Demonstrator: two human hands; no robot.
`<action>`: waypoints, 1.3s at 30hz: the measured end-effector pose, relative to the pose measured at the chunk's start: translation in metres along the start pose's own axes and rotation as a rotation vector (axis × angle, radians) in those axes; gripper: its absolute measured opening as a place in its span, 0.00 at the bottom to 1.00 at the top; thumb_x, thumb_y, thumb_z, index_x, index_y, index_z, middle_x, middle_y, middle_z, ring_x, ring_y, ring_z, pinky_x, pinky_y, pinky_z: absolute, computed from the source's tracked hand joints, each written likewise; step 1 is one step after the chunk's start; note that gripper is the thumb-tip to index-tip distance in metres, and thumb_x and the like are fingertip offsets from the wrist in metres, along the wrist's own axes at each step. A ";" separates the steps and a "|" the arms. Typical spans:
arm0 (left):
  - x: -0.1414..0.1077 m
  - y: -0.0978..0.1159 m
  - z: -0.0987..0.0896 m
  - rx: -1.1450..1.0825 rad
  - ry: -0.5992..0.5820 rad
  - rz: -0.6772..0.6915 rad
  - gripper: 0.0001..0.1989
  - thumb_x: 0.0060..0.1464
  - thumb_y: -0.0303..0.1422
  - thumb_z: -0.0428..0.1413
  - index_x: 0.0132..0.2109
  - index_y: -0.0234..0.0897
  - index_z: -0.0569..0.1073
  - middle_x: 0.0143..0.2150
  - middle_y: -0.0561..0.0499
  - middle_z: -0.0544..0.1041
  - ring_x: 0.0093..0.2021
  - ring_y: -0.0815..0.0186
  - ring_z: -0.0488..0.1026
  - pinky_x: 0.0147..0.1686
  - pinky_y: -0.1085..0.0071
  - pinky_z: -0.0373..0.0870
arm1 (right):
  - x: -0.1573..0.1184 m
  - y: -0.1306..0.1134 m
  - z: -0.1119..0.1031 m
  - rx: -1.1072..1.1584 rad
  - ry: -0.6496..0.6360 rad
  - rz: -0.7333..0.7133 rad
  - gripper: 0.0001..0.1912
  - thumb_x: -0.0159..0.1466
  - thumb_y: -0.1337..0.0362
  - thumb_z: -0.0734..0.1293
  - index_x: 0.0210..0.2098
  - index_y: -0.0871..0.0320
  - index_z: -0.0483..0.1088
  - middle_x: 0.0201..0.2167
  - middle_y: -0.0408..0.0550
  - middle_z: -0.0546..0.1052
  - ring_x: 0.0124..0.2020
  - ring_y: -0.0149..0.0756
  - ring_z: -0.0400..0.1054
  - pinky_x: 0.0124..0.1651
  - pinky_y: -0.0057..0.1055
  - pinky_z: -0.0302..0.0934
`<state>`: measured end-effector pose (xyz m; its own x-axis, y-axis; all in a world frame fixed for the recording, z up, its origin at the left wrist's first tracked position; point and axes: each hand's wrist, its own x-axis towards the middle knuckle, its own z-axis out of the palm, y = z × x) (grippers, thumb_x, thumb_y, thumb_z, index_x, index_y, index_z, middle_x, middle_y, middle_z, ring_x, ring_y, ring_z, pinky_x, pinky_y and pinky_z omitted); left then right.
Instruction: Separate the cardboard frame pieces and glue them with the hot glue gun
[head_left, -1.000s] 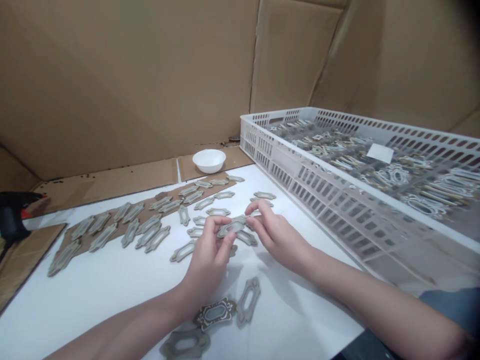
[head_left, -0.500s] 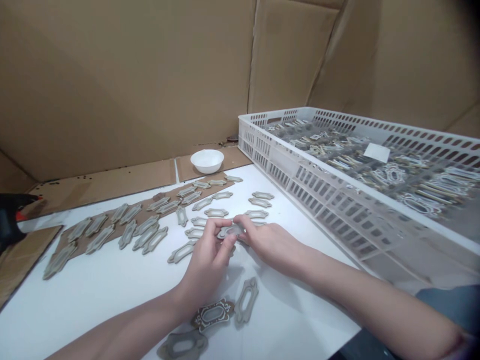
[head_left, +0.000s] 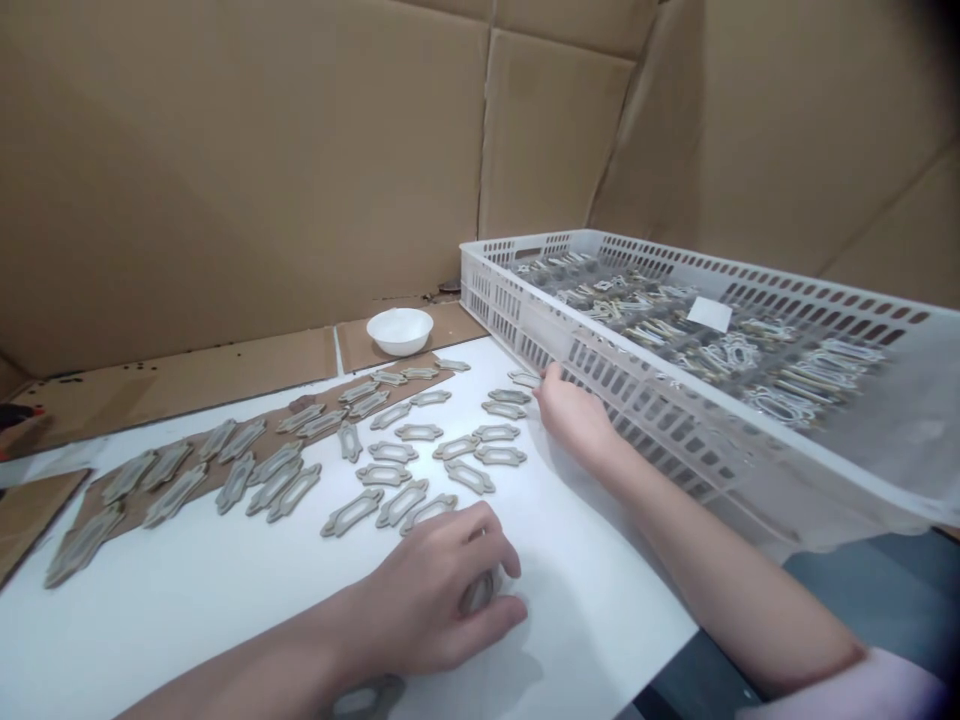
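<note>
The left hand [head_left: 439, 590] is curled closed over an ornate metal plate [head_left: 478, 592], mostly hidden, on the white desk [head_left: 600, 610]. The right hand [head_left: 574, 415] pinches another plate [head_left: 524, 379] between its fingertips [head_left: 550, 372], just beside the white plastic crate [head_left: 517, 320], which is heaped with more plates. Rows of plates lie between the 2 hands and on a brown cardboard strip [head_left: 88, 515]; a white bowl [head_left: 400, 331] sits beyond them.

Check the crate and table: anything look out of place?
A white rectangular slip lies on top of the ornate plates in the white plastic crate; its plain, flat shape stands out among them. Nothing else stands out.
</note>
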<state>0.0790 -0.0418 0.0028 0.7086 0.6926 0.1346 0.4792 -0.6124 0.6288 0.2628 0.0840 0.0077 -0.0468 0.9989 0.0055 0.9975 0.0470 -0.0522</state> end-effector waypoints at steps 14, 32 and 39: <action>-0.002 0.006 0.003 0.234 -0.147 0.021 0.10 0.49 0.30 0.46 0.41 0.42 0.64 0.40 0.52 0.65 0.30 0.69 0.63 0.34 0.70 0.63 | 0.010 -0.002 0.012 -0.080 -0.063 0.035 0.22 0.56 0.80 0.52 0.51 0.76 0.52 0.36 0.69 0.72 0.40 0.47 0.69 0.38 0.36 0.59; -0.002 0.007 0.010 0.081 -0.037 -0.062 0.18 0.49 0.23 0.42 0.48 0.40 0.61 0.40 0.48 0.66 0.39 0.66 0.65 0.39 0.71 0.64 | 0.006 -0.002 0.012 0.073 -0.095 0.005 0.20 0.60 0.74 0.52 0.51 0.75 0.53 0.38 0.67 0.73 0.41 0.48 0.67 0.39 0.38 0.56; 0.002 0.008 0.007 -0.275 0.259 -0.266 0.11 0.51 0.27 0.44 0.42 0.39 0.64 0.30 0.52 0.65 0.30 0.70 0.63 0.31 0.74 0.62 | 0.006 0.001 0.012 0.317 -0.063 0.020 0.17 0.60 0.69 0.56 0.47 0.71 0.57 0.38 0.68 0.72 0.41 0.47 0.66 0.41 0.37 0.53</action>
<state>0.0876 -0.0481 0.0021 0.4103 0.9057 0.1063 0.4468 -0.3013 0.8424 0.2625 0.0901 -0.0042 -0.0403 0.9974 -0.0599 0.9329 0.0161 -0.3597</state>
